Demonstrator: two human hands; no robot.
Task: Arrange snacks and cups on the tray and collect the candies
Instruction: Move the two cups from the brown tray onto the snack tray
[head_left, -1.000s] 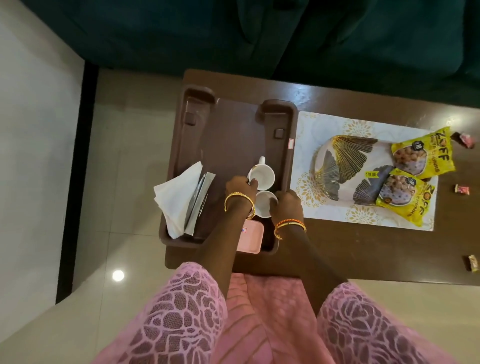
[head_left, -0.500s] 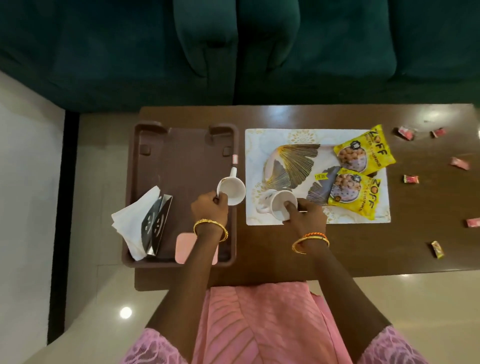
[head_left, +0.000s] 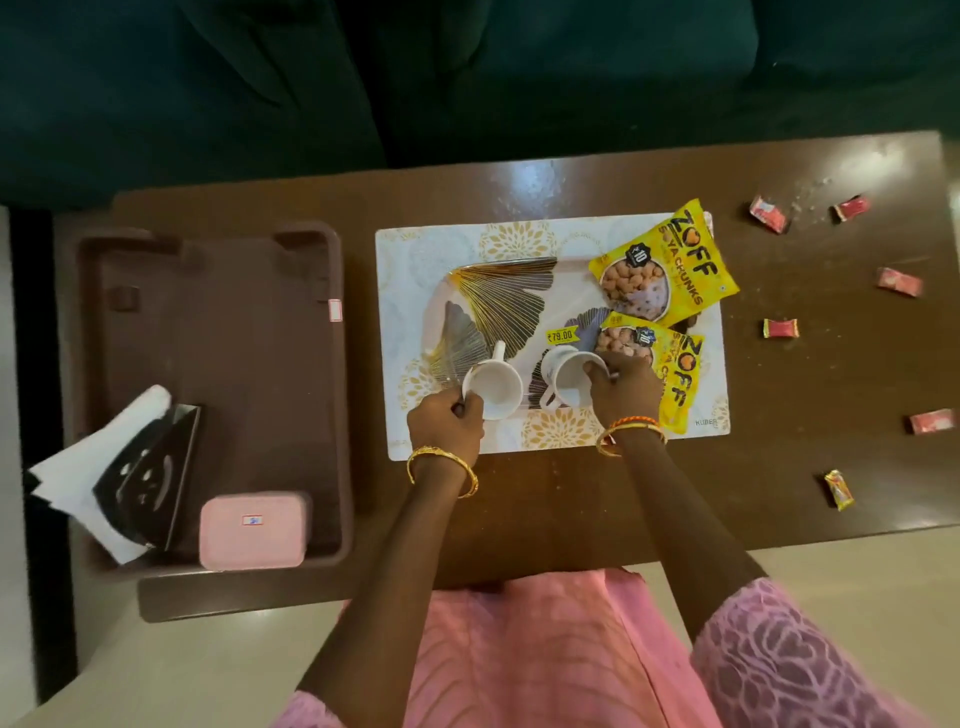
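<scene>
Two white cups sit over a glass tray with gold leaf patterns (head_left: 498, 291), which lies on a white placemat (head_left: 415, 249). My left hand (head_left: 444, 426) grips the rim of the left cup (head_left: 496, 387). My right hand (head_left: 623, 389) grips the rim of the right cup (head_left: 563, 374). Two yellow snack packets lie on the tray's right side, one at the far end (head_left: 665, 267) and one nearer (head_left: 675, 374), partly under my right hand. Several wrapped candies are scattered on the table's right, such as a red one (head_left: 779, 328) and a yellow one (head_left: 839, 489).
A brown plastic crate (head_left: 208, 312) stands at the table's left end, holding a black napkin holder with white napkins (head_left: 130, 473) and a pink box (head_left: 253, 530). A dark green sofa (head_left: 467, 78) runs along the far side of the brown table (head_left: 545, 499).
Both hands lifted the two cups out of the brown crate and carried them right onto the glass tray. The view has shifted right, showing more candies.
</scene>
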